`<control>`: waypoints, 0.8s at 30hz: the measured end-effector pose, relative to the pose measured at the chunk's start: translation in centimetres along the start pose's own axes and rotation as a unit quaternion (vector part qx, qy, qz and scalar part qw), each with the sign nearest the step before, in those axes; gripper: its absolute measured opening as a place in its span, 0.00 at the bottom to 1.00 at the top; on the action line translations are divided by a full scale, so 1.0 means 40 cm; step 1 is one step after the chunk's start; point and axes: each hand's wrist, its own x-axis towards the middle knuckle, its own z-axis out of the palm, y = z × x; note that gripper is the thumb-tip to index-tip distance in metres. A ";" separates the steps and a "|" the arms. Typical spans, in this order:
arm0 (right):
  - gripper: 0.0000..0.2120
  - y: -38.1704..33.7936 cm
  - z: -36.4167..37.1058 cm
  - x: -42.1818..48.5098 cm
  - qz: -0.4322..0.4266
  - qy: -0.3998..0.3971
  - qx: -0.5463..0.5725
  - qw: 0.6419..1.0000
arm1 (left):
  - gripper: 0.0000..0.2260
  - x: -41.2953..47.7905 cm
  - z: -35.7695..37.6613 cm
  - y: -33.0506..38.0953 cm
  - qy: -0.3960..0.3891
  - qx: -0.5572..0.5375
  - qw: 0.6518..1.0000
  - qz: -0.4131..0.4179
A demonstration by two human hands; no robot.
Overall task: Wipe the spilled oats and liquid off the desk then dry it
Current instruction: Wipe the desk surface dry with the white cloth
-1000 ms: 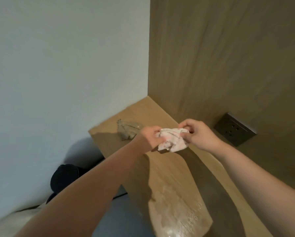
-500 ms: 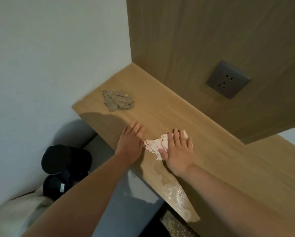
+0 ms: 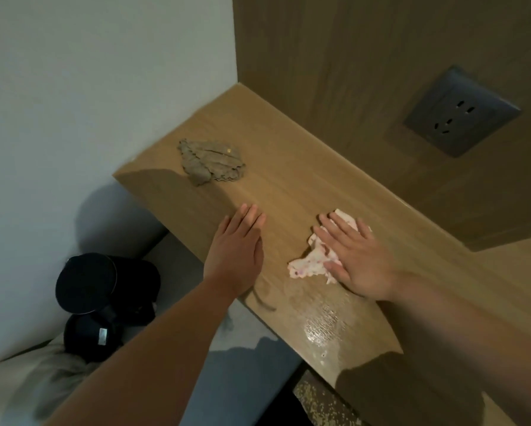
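Pink cloth point(image 3: 307, 265) under the right hand point(image 3: 359, 259), grip splayed flat, probably to blot the wet tabletop point(image 3: 304, 179); left hand point(image 3: 236, 253) braces, flat too.

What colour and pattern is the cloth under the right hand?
The crumpled cloth under the right hand is white with small pink spots; head view shows it.

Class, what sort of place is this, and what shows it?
Probably a bedroom or dorm room: a wooden desk fitted into a corner, with a wall socket in the wood panel behind it.
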 end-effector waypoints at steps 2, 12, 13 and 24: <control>0.35 0.030 -0.049 0.021 0.043 -0.044 0.038 0.997 | 0.24 -0.001 0.000 0.001 0.006 -0.005 1.000 -0.001; 0.37 -0.156 -0.053 0.115 0.425 0.073 0.194 0.881 | 0.25 -0.009 0.009 -0.003 0.030 -0.017 0.999 0.006; 0.37 -0.157 -0.041 0.139 0.428 0.085 0.168 0.884 | 0.25 -0.009 0.011 -0.004 0.041 -0.026 0.999 0.005; 0.36 -0.115 -0.080 0.280 0.197 0.094 0.035 0.975 | 0.32 0.239 -0.153 -0.163 -0.007 0.119 0.987 -0.107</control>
